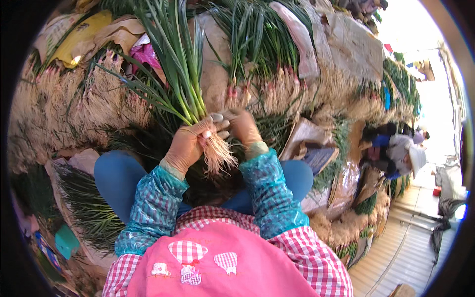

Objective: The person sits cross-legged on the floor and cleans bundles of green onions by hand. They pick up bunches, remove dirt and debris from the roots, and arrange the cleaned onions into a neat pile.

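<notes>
My left hand (186,145), in a tan work glove, grips a bunch of long green-leaved plants (183,70) that look like garlic greens or leeks. Their leaves fan upward and away from me, and pale stringy roots (219,155) hang below the fist. My right hand (243,128), gloved too, is right beside the stem bases. Its fingers are blurred, so whether they pinch anything is unclear. Teal plastic sleeve covers (154,200) wrap both forearms. Between my blue-clad knees (118,182) lies a dark heap of leaves (148,143).
Rows of rooted plants (274,41) with sacking and cardboard (349,44) line the far side. Cut greens (89,204) lie left of me. An opened carton (311,148) is by my right knee. Another person in a pale hat (404,154) is at the right, beyond cardboard.
</notes>
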Action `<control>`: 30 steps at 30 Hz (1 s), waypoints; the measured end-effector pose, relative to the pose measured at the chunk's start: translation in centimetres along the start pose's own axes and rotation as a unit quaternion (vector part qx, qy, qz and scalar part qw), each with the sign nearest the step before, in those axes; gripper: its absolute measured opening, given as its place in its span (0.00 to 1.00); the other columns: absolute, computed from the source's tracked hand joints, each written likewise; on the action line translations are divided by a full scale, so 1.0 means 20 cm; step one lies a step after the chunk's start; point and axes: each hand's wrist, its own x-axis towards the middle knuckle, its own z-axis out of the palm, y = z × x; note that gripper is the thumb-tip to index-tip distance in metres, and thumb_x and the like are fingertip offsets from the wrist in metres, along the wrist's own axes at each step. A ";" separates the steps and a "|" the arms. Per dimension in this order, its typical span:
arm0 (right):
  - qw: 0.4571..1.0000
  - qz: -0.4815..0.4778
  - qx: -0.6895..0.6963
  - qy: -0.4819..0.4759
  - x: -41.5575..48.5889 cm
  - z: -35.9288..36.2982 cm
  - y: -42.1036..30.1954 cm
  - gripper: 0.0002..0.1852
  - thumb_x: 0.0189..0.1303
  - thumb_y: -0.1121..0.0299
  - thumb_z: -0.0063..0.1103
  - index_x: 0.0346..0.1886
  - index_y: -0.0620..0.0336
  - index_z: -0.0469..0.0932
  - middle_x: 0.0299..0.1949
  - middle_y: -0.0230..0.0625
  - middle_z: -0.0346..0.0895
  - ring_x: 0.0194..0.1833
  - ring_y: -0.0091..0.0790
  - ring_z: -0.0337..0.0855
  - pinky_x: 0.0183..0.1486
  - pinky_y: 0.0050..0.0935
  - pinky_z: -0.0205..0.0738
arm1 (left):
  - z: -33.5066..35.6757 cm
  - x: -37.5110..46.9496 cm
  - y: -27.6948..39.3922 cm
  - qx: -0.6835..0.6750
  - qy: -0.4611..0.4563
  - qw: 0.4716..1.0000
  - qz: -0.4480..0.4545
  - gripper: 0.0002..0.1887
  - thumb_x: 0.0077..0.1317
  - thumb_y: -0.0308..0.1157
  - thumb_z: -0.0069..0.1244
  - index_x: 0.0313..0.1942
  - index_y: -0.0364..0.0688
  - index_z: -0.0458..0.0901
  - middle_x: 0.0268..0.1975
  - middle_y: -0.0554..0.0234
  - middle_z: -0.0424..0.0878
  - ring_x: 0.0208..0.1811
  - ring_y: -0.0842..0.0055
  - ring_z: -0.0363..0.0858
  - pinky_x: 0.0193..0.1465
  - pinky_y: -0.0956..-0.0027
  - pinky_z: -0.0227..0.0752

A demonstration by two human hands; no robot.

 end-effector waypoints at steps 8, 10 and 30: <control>0.909 -0.133 -0.348 0.188 0.04 -0.07 -0.13 0.15 0.58 0.61 0.53 0.38 0.64 0.75 0.29 0.51 0.78 0.36 0.48 0.80 0.39 0.41 0.73 | 0.00 0.17 -0.01 0.048 0.199 0.979 -0.021 0.11 0.65 0.28 0.45 0.44 0.32 0.77 0.19 0.74 0.68 0.16 0.89 0.61 0.20 0.86 0.58; 0.991 -0.041 -0.122 0.045 -0.19 -0.03 -0.21 0.14 0.59 0.62 0.55 0.42 0.63 0.74 0.33 0.52 0.78 0.34 0.54 0.77 0.38 0.39 0.73 | -0.06 0.17 0.00 0.098 0.201 0.975 -0.004 0.09 0.64 0.30 0.49 0.38 0.32 0.80 0.20 0.69 0.74 0.17 0.85 0.67 0.22 0.81 0.61; 0.963 -0.139 0.209 0.101 -0.28 0.28 -0.04 0.16 0.68 0.61 0.45 0.30 0.65 0.71 0.17 0.35 0.74 0.15 0.27 0.71 0.18 0.23 0.66 | -0.04 0.01 -0.17 0.346 0.235 0.907 0.053 0.07 0.64 0.30 0.48 0.38 0.37 0.78 0.25 0.69 0.78 0.22 0.83 0.72 0.24 0.78 0.63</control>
